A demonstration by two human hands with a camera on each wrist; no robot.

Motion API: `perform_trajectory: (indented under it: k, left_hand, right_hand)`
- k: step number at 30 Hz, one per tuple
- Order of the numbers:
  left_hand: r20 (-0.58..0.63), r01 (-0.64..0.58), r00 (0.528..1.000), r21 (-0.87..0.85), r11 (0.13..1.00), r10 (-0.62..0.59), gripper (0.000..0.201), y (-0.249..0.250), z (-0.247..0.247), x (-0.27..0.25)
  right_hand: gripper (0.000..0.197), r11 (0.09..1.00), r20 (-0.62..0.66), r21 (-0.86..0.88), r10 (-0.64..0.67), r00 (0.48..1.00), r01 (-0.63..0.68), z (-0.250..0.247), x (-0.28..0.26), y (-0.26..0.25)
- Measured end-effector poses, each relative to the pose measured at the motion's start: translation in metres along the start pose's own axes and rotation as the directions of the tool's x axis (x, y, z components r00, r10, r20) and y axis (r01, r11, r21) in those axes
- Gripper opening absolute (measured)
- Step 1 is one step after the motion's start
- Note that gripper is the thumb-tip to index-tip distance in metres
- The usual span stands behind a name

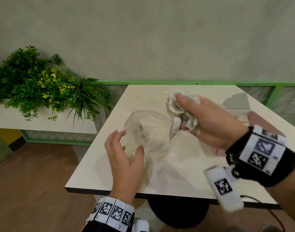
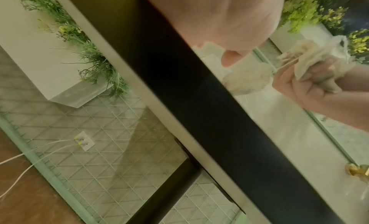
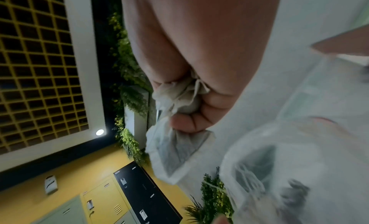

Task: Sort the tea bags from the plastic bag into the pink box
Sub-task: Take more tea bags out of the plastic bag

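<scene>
Looking down from the head view first: the right hand (image 1: 208, 121) is fisted round a whole clump of tea bags (image 1: 180, 106), held up above the worktop (image 1: 185, 164). The left hand (image 1: 125, 158) has loose, spread fingers by the mouth of the clear plastic bag (image 1: 148, 131), which lies slumped on the worktop with maybe a few bags left inside, hard to tell. The pink box (image 1: 267, 124) sits open off to the right, mostly hidden behind the right wrist.

Left wrist view: only the heel of the left hand (image 2: 229, 20) shows, grip not readable here, plus the right hand (image 2: 311, 82) across the worktop clamped on the tea bags (image 2: 303, 60).

Right wrist view: fingers (image 3: 191, 121) curled tight, tea bags (image 3: 177, 143) dangling out the bottom of the fist.

For the carry, I'd say keep the squeeze even so the danglers don't drop, swing right until you're over the box opening, go low, then let go. The left should pin the plastic bag.
</scene>
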State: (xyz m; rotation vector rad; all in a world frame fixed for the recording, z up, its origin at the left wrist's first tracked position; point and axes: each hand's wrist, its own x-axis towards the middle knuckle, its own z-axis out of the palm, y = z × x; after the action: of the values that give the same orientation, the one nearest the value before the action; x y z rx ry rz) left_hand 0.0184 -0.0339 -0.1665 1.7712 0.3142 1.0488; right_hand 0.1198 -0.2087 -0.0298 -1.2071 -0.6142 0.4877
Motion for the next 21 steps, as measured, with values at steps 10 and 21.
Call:
perform_trajectory:
  k: [10,21]
  left_hand:
    - [0.662,-0.035,0.749,0.069,0.997,-0.019,0.054,0.043,0.049,-0.051]
    - [0.697,0.761,0.622,-0.432,0.484,-0.356,0.052,0.038,0.058,-0.027]
  right_hand:
    - [0.018,0.974,-0.139,0.222,-0.007,0.99,0.038,-0.014,-0.036,0.028]
    - [0.017,0.987,-0.36,0.159,0.057,0.931,0.001,-0.013,-0.045,0.07]
